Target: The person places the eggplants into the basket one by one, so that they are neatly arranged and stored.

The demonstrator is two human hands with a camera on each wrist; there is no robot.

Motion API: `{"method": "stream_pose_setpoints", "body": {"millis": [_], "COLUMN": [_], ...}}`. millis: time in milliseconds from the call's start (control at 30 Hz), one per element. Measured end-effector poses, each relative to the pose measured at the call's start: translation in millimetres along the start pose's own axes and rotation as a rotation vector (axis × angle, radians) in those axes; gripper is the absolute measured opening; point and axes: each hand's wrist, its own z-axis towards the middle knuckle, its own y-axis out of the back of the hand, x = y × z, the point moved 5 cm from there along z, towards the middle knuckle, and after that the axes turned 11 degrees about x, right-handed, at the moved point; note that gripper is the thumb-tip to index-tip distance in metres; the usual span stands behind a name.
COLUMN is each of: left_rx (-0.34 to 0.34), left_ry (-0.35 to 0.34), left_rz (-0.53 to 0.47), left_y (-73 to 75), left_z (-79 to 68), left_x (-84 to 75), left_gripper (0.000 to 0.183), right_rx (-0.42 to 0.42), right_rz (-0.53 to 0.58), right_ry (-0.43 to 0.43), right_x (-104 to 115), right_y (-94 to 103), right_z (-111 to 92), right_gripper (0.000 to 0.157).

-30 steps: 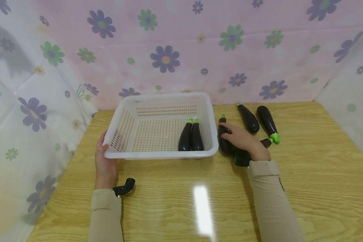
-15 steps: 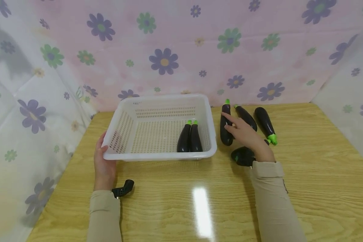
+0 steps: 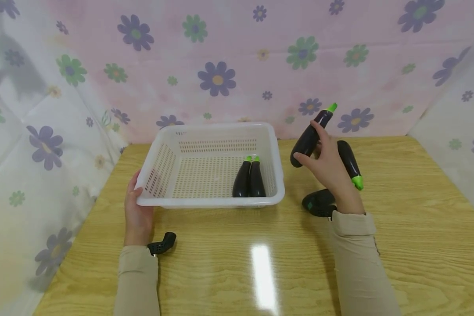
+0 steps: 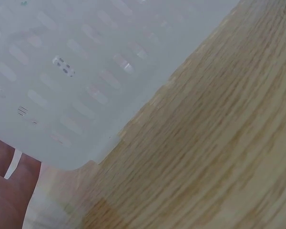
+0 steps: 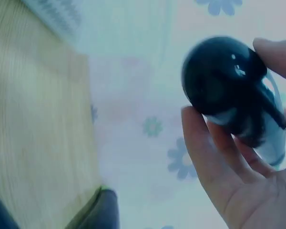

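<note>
My right hand (image 3: 329,164) grips a dark purple eggplant (image 3: 309,139) with a green stem end, raised and tilted above the table, right of the basket. In the right wrist view, thumb and fingers wrap this eggplant (image 5: 219,78), its rounded end toward the camera. The left hand (image 3: 137,215) holds the near left corner of a white perforated plastic basket (image 3: 209,202), thumb on the rim. Part of that hand shows beside the basket wall (image 4: 86,95) in the left wrist view. Two eggplants (image 3: 249,180) lie side by side at the basket's right end.
Another eggplant (image 3: 348,159) lies on the wooden table (image 3: 213,263) right of my right hand. One more eggplant (image 3: 320,197) is partly hidden by the right wrist and its black camera mount (image 3: 321,211). Flowered cloth (image 3: 241,57) hangs behind the table.
The right hand has lifted the eggplant beside the basket off the table and tilted it, stem end to the upper right. The left hand and basket stay in place.
</note>
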Motion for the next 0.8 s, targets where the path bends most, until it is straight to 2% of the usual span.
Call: {"method": "stream_pose_setpoints", "body": {"millis": [233, 367, 467, 633, 800], "left_rx": [-0.005, -0.001, 0.027, 0.071, 0.056], "left_ry": [-0.001, -0.004, -0.010, -0.022, -0.018], "left_rz": [-0.009, -0.018, -0.019, -0.011, -0.010], "left_y": [-0.8, 0.3, 0.0, -1.7, -2.7], "left_z": [1.5, 1.5, 2.2, 3.6, 2.8], "left_x": [1.2, 1.8, 2.0, 1.5, 1.2], "left_gripper": [0.048, 0.048, 0.049, 0.052, 0.052], "right_rx": [-0.042, -0.094, -0.144, -0.165, -0.135], "right_rz": [0.073, 0.084, 0.081, 0.096, 0.116], "right_ry": [0.058, 0.150, 0.219, 0.288, 0.304], "right_x": [27.6, 54.7, 70.6, 82.5, 82.4], "right_y": [-5.9, -10.5, -15.3, -28.4, -42.0], "right_z": [-4.1, -12.5, -16.4, -15.4, -11.9], "right_gripper": [0.082, 0.075, 0.070, 0.068, 0.068]}}
